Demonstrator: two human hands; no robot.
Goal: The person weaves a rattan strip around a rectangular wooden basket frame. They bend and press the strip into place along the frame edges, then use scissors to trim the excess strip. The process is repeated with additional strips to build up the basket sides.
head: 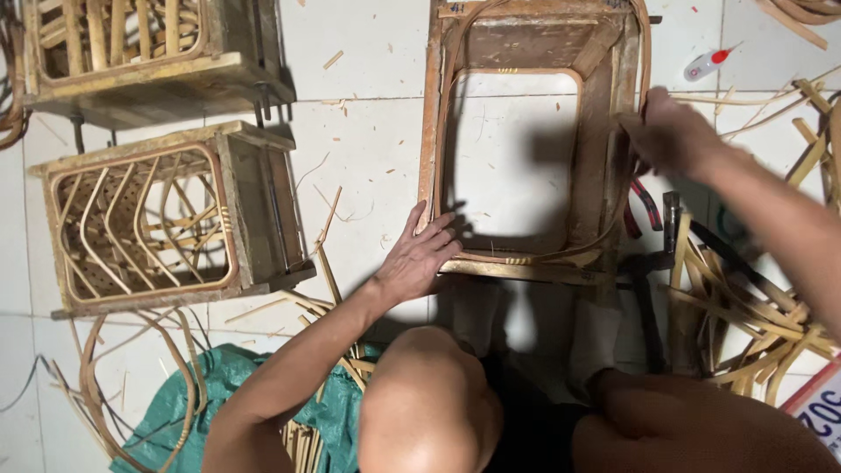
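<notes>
The white tiled floor (368, 52) is the biggest thing here, with small wood chips all over it. On it, in the middle near the top, sits an open square wooden frame with a thin cane loop inside it (526, 131). You can see the floor right through its middle.

To the left stand two brown wooden box frames with bent cane bars woven across them. One (166, 215) is at the left side, and the other one (149, 52) is above it in the top left corner. A crumpled green plastic sheet (228, 377) lies at the bottom left, with loose cane hoops (105, 385) lying just beside it. A big heap of pale flat cane strips (745, 307) lies at the right.

The left hand (420, 258) lies flat with open fingers on the near left corner of the open frame. Its grip is released, only pressing. The right hand (670, 136) is at the frame's right side, and its grip is clenched on the cane loop there.

Red-handled pliers (644, 210) lie just beside the frame's right side, below the right hand. A small white bottle with a red cap (708, 63) lies at the top right. A white sign with a red edge and blue marks (819, 407) peeks in at the bottom right corner.
</notes>
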